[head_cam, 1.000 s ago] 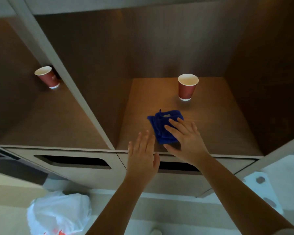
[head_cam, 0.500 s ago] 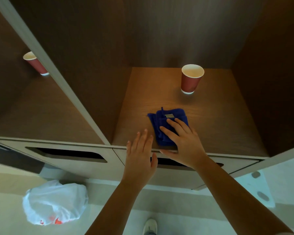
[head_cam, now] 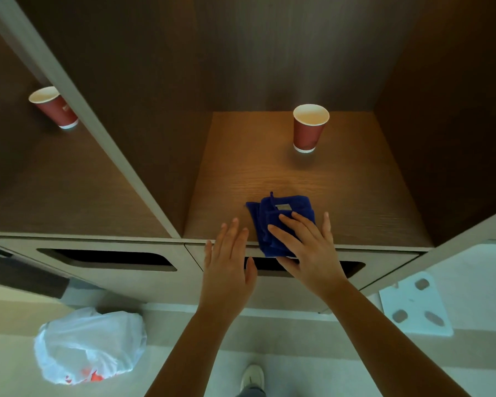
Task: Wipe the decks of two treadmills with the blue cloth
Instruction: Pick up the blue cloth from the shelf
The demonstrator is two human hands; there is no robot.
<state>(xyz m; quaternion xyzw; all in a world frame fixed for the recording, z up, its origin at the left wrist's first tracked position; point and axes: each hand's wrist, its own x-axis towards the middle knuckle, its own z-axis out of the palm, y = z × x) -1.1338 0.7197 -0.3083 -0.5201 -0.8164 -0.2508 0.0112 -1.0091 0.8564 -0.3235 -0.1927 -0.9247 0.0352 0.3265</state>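
A folded blue cloth (head_cam: 281, 222) lies on the wooden floor of the right cubby (head_cam: 355, 202), its near edge hanging over the shelf's front lip. My right hand (head_cam: 307, 253) holds the cloth: its fingers lie flat on top and its thumb sits under the overhanging edge. My left hand (head_cam: 229, 262) hovers just left of the cloth at the front lip, fingers straight and together, holding nothing.
A red paper cup (head_cam: 309, 130) stands at the back of the right cubby, and another red cup (head_cam: 55, 110) stands in the left cubby beyond the slanted divider (head_cam: 98, 124). On the floor are a white plastic bag (head_cam: 89, 345), a white scale (head_cam: 415, 305) and my shoe (head_cam: 252, 376).
My right hand has drawn the blue cloth toward me until its edge overhangs the shelf lip. The left hand stays beside it. The camera has come closer.
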